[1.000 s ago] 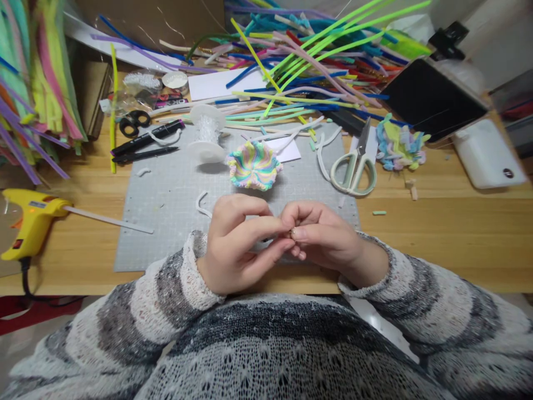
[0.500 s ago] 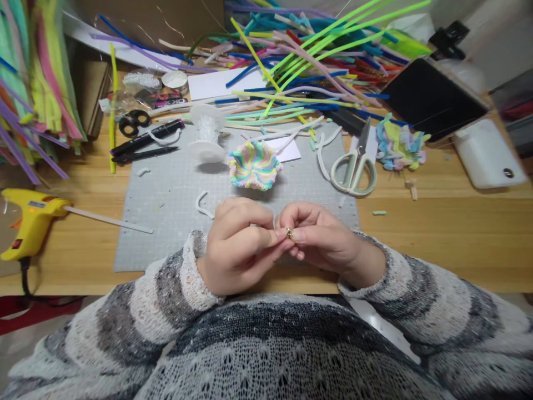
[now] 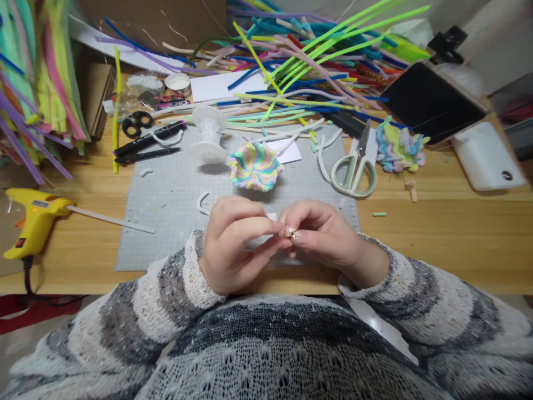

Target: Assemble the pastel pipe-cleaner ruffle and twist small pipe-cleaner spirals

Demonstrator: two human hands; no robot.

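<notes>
**Small gold ornament held at the fingertips, below the middle of the frame**

The gold ornament (image 3: 292,233), spiky in outline, lies between the two hands, above the lower edge of the cutting mat (image 3: 166,197). It sits at the tip of the right thumb, so the right hand (image 3: 331,239) is the nearer; the left hand (image 3: 235,244) reaches toward it from the left of the frame. The piece is too small for a long axis to be made out.

The right hand is closed in a pinch on the ornament, its forefinger curled above the thumb. The left hand is half curled, with a gap between thumb and forefinger and their tips close beside the piece; whether they grip part of it cannot be told.

Directly above the hands, and apart from them, stands a ruffled striped cup (image 3: 255,166), with a spool (image 3: 208,133) to its left. Scissors (image 3: 353,172) lie at right of centre. A yellow glue gun (image 3: 35,219) rests on the wooden surface (image 3: 449,239) at the left edge.
</notes>
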